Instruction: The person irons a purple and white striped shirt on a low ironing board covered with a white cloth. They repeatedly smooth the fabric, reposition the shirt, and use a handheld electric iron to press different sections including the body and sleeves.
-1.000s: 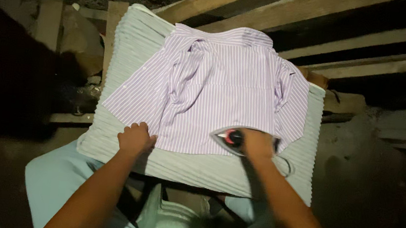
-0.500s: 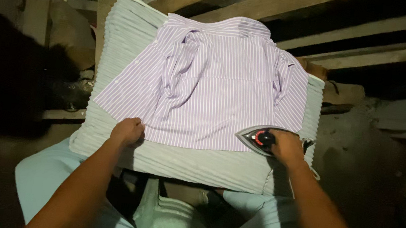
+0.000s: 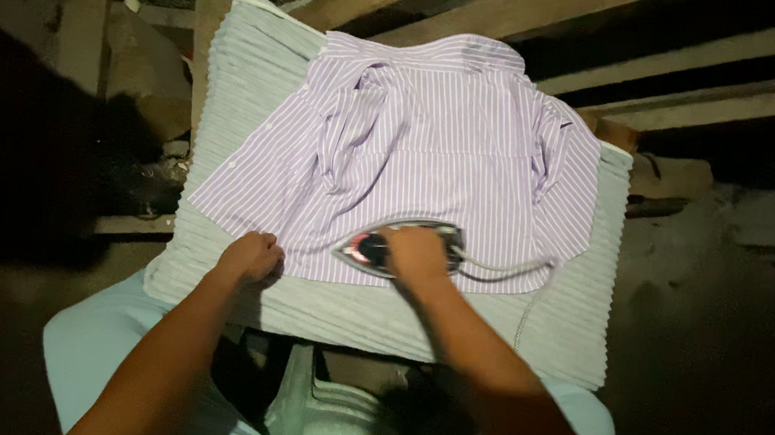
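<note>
On the ribbed pale-green padded cover (image 3: pixel 259 70) a purple-striped shirt (image 3: pixel 434 136) lies spread flat with its collar at the far edge, which gives a smooth face for pressing. At the shirt's near hem sits the iron (image 3: pixel 385 244), its red dial toward the left; the right hand (image 3: pixel 418 249) is clenched around its handle, directly on top of it, and the cord (image 3: pixel 507 268) trails off to the right over the cloth. Just left of the iron, the left hand (image 3: pixel 252 256) presses down on the hem's near corner, fingers curled, likely to keep the fabric taut. Bare wooden beams (image 3: pixel 524 11) run behind.
</note>
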